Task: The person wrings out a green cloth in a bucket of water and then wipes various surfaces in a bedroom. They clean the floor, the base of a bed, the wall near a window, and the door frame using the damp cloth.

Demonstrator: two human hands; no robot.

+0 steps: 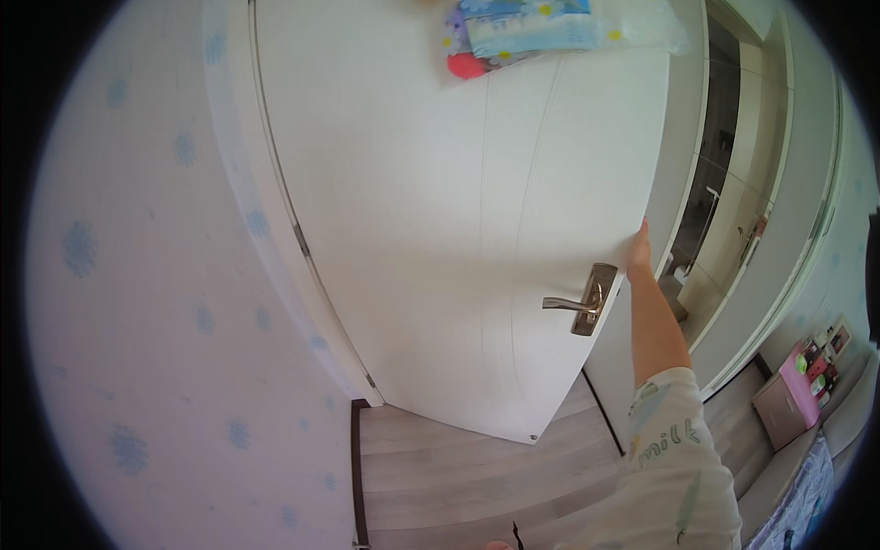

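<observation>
A white door (412, 229) with curved grooves stands ajar in front of me. My right hand (640, 249) is at its free edge, above the handle, and appears closed around that edge; most of its fingers are hidden. Just below the hand is a metal lever handle (570, 303) on a bronze-coloured plate. A patterned plastic bag (532, 32) with a flower print and a red part hangs against the upper door. At the lower edge, a skin-coloured sliver (500, 545) beside a thin black strand may be my left hand, but its fingers do not show.
A pale wall (137, 302) with blue blotches runs along the left. Right of the door stands a tall white cabinet or frame with a dark glassy panel (710, 156). A pink-topped chest (786, 401) holding small items is at the far right, above grey wood flooring (458, 467).
</observation>
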